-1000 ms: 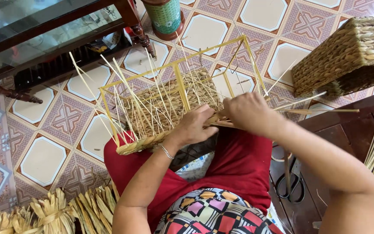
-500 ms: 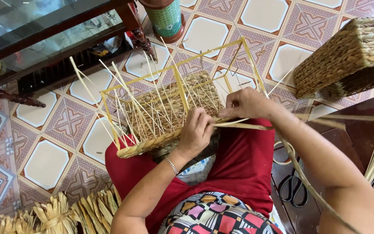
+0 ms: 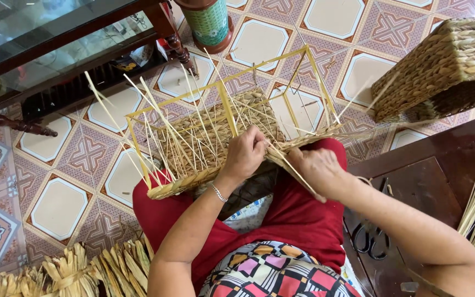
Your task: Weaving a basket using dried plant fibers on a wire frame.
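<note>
Half-woven straw basket on yellow wire frame, strands loose

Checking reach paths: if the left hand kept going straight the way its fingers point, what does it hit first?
The left hand points up-right across the half-woven basket. First in line, probably, are the loose upright straws at its fingertips, then the yellow frame. Depth is unclear.

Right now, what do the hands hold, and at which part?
Both hands, left hand and right hand, grip the half-woven basket at its near woven edge, pinching fibre strands there.
</note>
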